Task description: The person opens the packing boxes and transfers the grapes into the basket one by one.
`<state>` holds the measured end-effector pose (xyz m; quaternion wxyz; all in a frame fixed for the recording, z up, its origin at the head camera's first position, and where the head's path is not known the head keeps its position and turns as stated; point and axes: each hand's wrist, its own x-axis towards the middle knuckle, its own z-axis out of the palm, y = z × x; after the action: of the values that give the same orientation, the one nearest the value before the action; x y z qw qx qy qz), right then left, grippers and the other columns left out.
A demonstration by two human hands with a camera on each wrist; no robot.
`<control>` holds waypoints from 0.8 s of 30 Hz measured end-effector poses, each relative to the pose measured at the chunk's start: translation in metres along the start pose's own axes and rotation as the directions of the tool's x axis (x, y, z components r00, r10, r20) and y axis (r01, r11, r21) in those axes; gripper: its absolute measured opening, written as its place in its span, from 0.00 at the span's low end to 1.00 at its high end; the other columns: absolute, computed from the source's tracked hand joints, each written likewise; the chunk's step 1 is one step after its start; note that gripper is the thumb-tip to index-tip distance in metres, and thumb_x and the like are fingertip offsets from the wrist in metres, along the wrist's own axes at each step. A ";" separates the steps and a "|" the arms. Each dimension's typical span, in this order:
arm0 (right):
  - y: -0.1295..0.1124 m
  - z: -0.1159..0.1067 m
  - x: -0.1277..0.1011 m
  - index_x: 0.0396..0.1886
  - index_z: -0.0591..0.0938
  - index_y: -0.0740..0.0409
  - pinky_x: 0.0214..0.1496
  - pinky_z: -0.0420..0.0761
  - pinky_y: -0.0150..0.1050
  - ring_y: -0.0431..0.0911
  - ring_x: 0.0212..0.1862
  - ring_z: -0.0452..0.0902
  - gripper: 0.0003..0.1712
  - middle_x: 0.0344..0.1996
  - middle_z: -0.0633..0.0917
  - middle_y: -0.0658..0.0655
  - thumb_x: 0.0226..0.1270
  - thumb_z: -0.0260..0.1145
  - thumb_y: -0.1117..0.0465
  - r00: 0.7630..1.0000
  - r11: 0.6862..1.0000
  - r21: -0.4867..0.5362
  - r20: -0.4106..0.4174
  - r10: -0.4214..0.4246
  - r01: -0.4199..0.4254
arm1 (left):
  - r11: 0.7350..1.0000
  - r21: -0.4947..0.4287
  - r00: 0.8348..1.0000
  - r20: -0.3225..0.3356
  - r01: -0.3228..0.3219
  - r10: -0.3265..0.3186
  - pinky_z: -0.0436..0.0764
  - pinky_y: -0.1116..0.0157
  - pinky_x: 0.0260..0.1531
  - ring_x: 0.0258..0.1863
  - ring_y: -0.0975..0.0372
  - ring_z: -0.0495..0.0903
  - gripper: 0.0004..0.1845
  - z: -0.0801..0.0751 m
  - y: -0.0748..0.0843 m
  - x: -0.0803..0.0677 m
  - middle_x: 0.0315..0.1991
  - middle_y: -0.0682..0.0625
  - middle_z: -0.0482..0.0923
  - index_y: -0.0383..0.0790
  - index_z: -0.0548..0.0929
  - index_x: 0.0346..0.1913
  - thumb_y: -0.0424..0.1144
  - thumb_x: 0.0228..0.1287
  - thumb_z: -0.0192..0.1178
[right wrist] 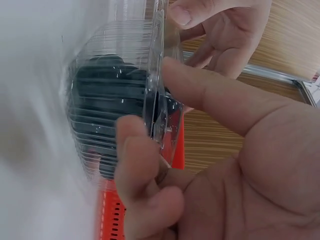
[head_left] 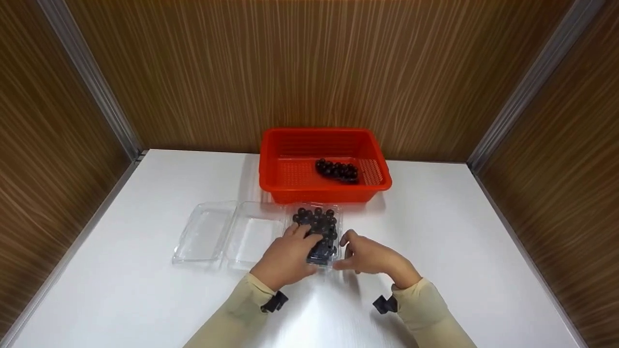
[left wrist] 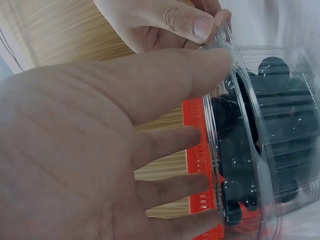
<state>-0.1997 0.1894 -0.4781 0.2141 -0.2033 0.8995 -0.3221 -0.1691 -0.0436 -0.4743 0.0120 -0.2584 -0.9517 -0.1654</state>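
Two hands meet at one clear plastic clamshell box (head_left: 318, 236) full of dark round berries (head_left: 319, 227), which sits on the white surface (head_left: 454, 251) just near of the red basket (head_left: 290, 186). The left hand (head_left: 287, 258) lies over the box's near left part; in the left wrist view its fingers (left wrist: 165, 145) are straight and spread along the box's rim, with the thumb reaching to the corner of the lid. The right hand (head_left: 370, 256) is at the box's near right corner — in the right wrist view its thumb and curled forefinger (right wrist: 137, 165) pinch the thin flange where lid and tray meet. The box lies flat and its lid covers the berries, though whether it is snapped tight cannot be told.

Just left of this box, touching or nearly so, a second clear clamshell (head_left: 227, 234) lies opened out flat, its two halves side by side with nothing in them. Far of both, the red basket stands against the wooden wall (head_left: 290, 63), and a small cluster of the same dark berries (head_left: 337, 170) rests on its perforated floor, toward the right side. Pale sleeves (head_left: 425, 309) cover both forearms, each with a dark strap at the wrist.
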 end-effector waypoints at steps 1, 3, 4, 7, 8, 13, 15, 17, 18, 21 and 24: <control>0.001 0.000 0.001 0.54 0.71 0.64 0.35 0.79 0.42 0.56 0.26 0.82 0.29 0.29 0.81 0.55 0.64 0.77 0.56 1.000 1.000 0.016 0.008 -0.002 0.002 | 1.000 0.020 1.000 -0.007 -0.006 0.006 0.82 0.42 0.55 0.69 0.34 0.69 0.35 0.000 0.000 0.000 0.69 0.35 0.73 0.42 0.79 0.68 0.47 0.57 0.77; 0.002 0.001 0.003 0.52 0.72 0.64 0.34 0.78 0.41 0.59 0.27 0.83 0.27 0.27 0.80 0.55 0.64 0.77 0.57 1.000 0.999 0.040 0.018 -0.013 0.012 | 0.999 0.049 1.000 -0.018 -0.009 0.010 0.84 0.43 0.52 0.68 0.34 0.71 0.34 0.001 0.002 -0.001 0.67 0.36 0.74 0.42 0.80 0.67 0.46 0.57 0.78; 0.004 0.001 0.004 0.51 0.73 0.64 0.33 0.78 0.41 0.59 0.26 0.82 0.26 0.27 0.80 0.55 0.64 0.76 0.57 1.000 0.999 0.052 0.022 -0.017 0.016 | 0.998 0.056 1.000 -0.022 -0.008 0.009 0.84 0.44 0.51 0.67 0.34 0.71 0.34 0.002 0.002 -0.001 0.66 0.36 0.75 0.42 0.80 0.67 0.45 0.57 0.78; 0.006 0.002 0.006 0.47 0.75 0.63 0.33 0.78 0.40 0.56 0.25 0.81 0.22 0.26 0.80 0.54 0.64 0.76 0.58 0.999 0.997 0.076 0.022 -0.023 0.022 | 0.998 0.063 0.999 -0.041 -0.007 0.010 0.85 0.45 0.51 0.66 0.33 0.73 0.33 0.002 0.004 -0.002 0.64 0.36 0.76 0.41 0.80 0.65 0.43 0.56 0.79; 0.006 0.002 0.006 0.46 0.75 0.63 0.32 0.78 0.40 0.55 0.25 0.81 0.21 0.26 0.80 0.53 0.64 0.76 0.58 1.000 0.997 0.079 0.019 -0.025 0.023 | 0.998 0.063 0.999 -0.047 -0.007 0.009 0.85 0.45 0.51 0.66 0.33 0.73 0.33 0.002 0.005 -0.002 0.63 0.36 0.76 0.41 0.81 0.65 0.42 0.56 0.79; 0.004 0.003 0.005 0.45 0.77 0.62 0.33 0.79 0.40 0.47 0.23 0.79 0.21 0.24 0.81 0.52 0.61 0.77 0.58 1.000 0.998 0.068 -0.002 -0.005 0.005 | 0.997 0.076 0.998 -0.065 -0.002 0.007 0.86 0.47 0.50 0.63 0.35 0.76 0.32 0.002 0.007 -0.002 0.60 0.37 0.78 0.41 0.81 0.63 0.42 0.55 0.80; 0.002 0.004 0.005 0.44 0.77 0.62 0.32 0.79 0.39 0.45 0.22 0.78 0.21 0.24 0.81 0.51 0.60 0.78 0.58 1.000 0.998 0.058 -0.011 0.009 -0.008 | 0.996 0.088 0.998 -0.068 -0.001 0.007 0.86 0.48 0.49 0.62 0.36 0.78 0.31 0.002 0.007 -0.002 0.58 0.37 0.79 0.42 0.81 0.62 0.42 0.55 0.80; 0.001 0.004 0.005 0.43 0.78 0.62 0.31 0.78 0.39 0.43 0.22 0.78 0.20 0.24 0.82 0.51 0.59 0.78 0.58 1.000 0.998 0.052 -0.020 0.024 -0.023 | 0.995 0.099 0.997 -0.071 0.001 0.006 0.87 0.49 0.47 0.60 0.38 0.79 0.31 0.002 0.008 -0.002 0.57 0.38 0.79 0.42 0.82 0.61 0.42 0.54 0.80; 0.000 0.005 0.005 0.42 0.78 0.62 0.31 0.79 0.38 0.43 0.23 0.78 0.20 0.25 0.82 0.51 0.59 0.79 0.58 0.999 0.998 0.052 -0.023 0.030 -0.029 | 0.995 0.102 0.997 -0.072 0.001 0.006 0.87 0.49 0.47 0.60 0.38 0.79 0.31 0.002 0.008 -0.002 0.57 0.38 0.79 0.42 0.82 0.61 0.42 0.54 0.80; -0.001 0.005 0.005 0.41 0.77 0.61 0.30 0.78 0.38 0.42 0.23 0.77 0.19 0.26 0.81 0.52 0.60 0.78 0.59 0.999 0.998 0.054 -0.027 0.033 -0.032 | 0.994 0.112 0.997 -0.078 0.006 0.003 0.87 0.50 0.44 0.59 0.40 0.79 0.32 0.004 0.009 -0.002 0.56 0.38 0.79 0.42 0.82 0.60 0.42 0.52 0.81; -0.001 0.006 0.005 0.42 0.76 0.63 0.30 0.78 0.38 0.42 0.24 0.76 0.18 0.26 0.80 0.52 0.64 0.75 0.59 1.000 0.999 0.045 -0.017 0.006 -0.006 | 0.992 0.124 0.996 -0.086 0.011 -0.001 0.88 0.51 0.43 0.58 0.41 0.80 0.33 0.006 0.009 -0.002 0.57 0.38 0.78 0.41 0.81 0.60 0.41 0.49 0.82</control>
<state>-0.2002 0.1836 -0.4827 0.2118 -0.1930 0.8944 -0.3433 -0.1631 -0.0354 -0.4775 0.0684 -0.2469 -0.9595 -0.1170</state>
